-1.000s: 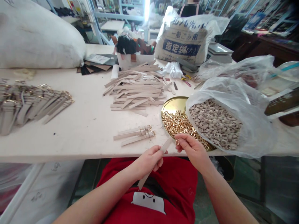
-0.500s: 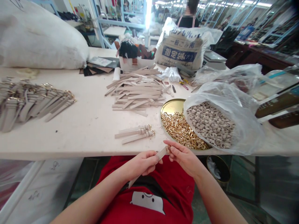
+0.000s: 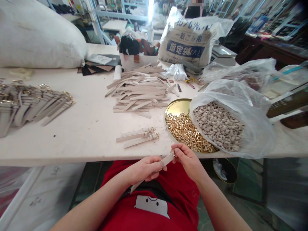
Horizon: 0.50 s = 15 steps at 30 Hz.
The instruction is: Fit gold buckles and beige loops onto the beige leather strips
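Observation:
My left hand (image 3: 145, 168) is closed round a beige strap (image 3: 166, 159) just below the table's front edge. My right hand (image 3: 187, 158) pinches a small gold buckle (image 3: 174, 153) at the strap's upper end. Both hands hover over my red shirt. On the table just beyond them lie three finished straps with gold buckles (image 3: 138, 137). A round gold tin (image 3: 176, 106) of gold buckles sits to the right of these, near my right hand.
A clear bag of beige loops (image 3: 220, 123) lies partly over the tin. A heap of plain beige straps (image 3: 139, 91) sits mid-table, a row of buckled straps (image 3: 31, 104) at far left. A big white sack (image 3: 38, 35) and a printed bag (image 3: 190, 40) stand behind; a person sits beyond.
My right hand has left the tin with a buckle and come to the strap's end. Both hands have drawn down and towards my body.

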Motion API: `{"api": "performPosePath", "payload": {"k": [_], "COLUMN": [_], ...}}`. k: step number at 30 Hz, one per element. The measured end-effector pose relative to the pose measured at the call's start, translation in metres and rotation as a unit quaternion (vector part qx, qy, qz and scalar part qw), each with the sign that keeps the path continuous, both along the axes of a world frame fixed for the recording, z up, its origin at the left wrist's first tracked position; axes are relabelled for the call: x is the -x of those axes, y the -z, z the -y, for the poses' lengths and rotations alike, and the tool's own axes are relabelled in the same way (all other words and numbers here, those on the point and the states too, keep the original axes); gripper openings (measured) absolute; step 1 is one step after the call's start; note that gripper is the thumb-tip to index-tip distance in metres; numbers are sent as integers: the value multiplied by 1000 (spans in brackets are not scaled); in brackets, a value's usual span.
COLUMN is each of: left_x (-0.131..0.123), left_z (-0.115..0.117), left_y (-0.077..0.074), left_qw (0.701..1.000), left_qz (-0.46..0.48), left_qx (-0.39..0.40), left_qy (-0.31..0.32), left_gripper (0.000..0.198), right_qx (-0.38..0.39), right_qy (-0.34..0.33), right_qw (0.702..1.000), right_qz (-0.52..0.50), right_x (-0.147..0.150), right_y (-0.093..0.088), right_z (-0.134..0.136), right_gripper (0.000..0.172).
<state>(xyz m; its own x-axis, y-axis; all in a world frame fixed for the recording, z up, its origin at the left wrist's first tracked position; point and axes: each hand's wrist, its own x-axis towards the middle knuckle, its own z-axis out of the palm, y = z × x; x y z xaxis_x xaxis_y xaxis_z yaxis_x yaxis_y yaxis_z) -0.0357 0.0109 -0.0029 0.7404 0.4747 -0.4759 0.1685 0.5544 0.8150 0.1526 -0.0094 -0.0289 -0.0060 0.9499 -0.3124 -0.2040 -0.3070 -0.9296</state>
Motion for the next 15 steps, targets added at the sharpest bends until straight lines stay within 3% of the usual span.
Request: {"api": "performPosePath", "payload": {"k": [9, 13, 15], "left_x": [-5, -14, -16], "left_z": [6, 13, 16], "left_y": [1, 0, 1], "left_qw": [999, 995, 986], "left_qz": [-17, -9, -42], "left_qx": [-30, -100, -154], "left_qy": [15, -27, -57], "left_gripper": [33, 35, 35], "right_qx": [13, 24, 35], "right_qy": [-69, -10, 41], "right_qw": [996, 994, 988], "right_qz": [-50, -110, -145], "right_x": [11, 22, 27], "right_y": [-5, -2, 2], "right_z": [11, 15, 17], "right_gripper": [29, 41, 38]}}
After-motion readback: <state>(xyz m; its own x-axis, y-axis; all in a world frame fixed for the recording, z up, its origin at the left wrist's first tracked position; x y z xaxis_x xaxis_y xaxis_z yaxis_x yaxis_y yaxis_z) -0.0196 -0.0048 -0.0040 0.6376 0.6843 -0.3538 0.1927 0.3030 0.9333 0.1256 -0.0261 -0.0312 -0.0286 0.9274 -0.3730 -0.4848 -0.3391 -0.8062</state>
